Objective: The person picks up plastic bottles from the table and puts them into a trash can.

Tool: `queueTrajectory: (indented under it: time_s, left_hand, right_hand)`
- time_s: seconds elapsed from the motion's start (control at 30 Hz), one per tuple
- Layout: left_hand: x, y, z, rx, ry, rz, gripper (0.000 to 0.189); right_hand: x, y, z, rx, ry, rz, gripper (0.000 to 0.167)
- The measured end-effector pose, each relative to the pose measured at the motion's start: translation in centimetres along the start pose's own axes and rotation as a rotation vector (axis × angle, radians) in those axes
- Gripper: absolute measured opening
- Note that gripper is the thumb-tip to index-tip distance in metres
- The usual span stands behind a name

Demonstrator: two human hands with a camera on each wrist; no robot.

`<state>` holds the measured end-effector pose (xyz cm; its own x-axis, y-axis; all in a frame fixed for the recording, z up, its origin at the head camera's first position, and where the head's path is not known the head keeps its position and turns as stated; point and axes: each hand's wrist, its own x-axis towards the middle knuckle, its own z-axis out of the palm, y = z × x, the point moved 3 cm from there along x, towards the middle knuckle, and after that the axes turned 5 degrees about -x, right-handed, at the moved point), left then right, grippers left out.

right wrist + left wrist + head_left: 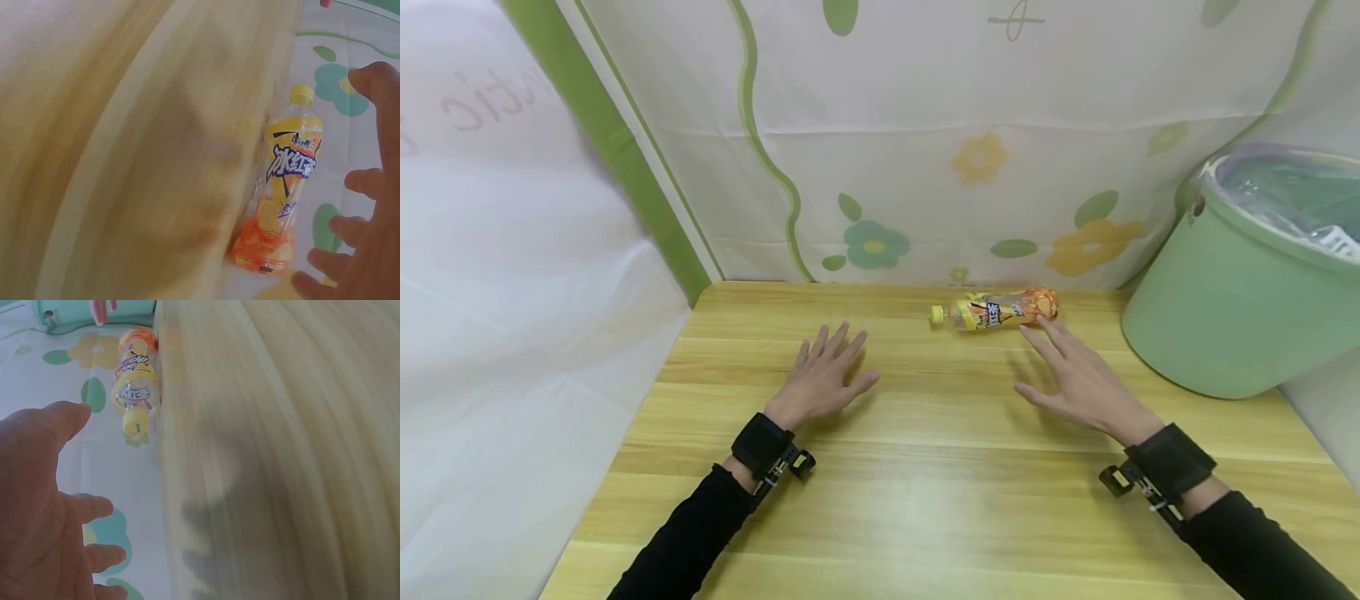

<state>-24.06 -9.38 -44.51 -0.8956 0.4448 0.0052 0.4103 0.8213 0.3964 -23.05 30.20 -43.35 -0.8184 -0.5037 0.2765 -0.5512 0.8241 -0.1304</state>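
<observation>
A clear plastic drink bottle [996, 310] with a yellow cap and a yellow and orange label lies on its side near the table's back edge, cap to the left. My right hand [1078, 383] is spread just in front of its base, fingertips overlapping the bottle's lower edge in the head view. In the right wrist view the whole bottle [284, 181] shows beside the outstretched fingers. To the left, my left hand [823, 379] hovers over the table with fingers spread and holds nothing. From the left wrist view, the bottle [136, 381] lies beyond the left thumb.
A light green bin [1232, 292] with a clear plastic liner stands at the right of the wooden table [917, 492]. A white curtain [917, 100] with printed flowers hangs along the back edge, and white cloth [512, 333] hangs on the left.
</observation>
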Motion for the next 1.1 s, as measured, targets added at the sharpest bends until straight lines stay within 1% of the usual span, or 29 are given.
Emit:
queueTrajectory:
  time_s: [0.27,0.43,0.57,0.77,0.83,1.0,1.1]
  left_hand:
    - [0.5,0.4,0.2,0.002,-0.009,0.014,0.079]
    - [1.5,1.1,-0.5,0.021,-0.001,0.022,0.08]
    - [2.8,1.9,-1.4,0.037,0.019,0.043,0.081]
    - [4.4,3.4,-2.6,0.018,0.055,0.087,0.078]
    - [5.1,3.9,-2.8,0.016,0.068,0.108,0.077]
    - [7.3,5.3,-3.0,0.026,0.148,0.177,0.065]
    - [8.8,6.0,-2.9,0.016,0.174,0.196,0.06]
  right_hand:
    - [-0.1,-0.1,0.6,-0.001,-0.024,0.013,0.089]
    - [-0.2,-0.2,0.8,0.009,-0.035,0.015,0.09]
    - [-0.3,-0.2,0.9,0.017,-0.046,0.022,0.089]
    - [-0.2,-0.4,0.8,0.024,-0.053,0.027,0.088]
    - [-0.2,-0.5,0.7,0.022,-0.049,0.027,0.088]
    - [-0.1,-0.6,0.5,0.023,-0.047,0.029,0.088]
    - [-0.2,-0.7,0.5,0.032,-0.055,0.033,0.088]
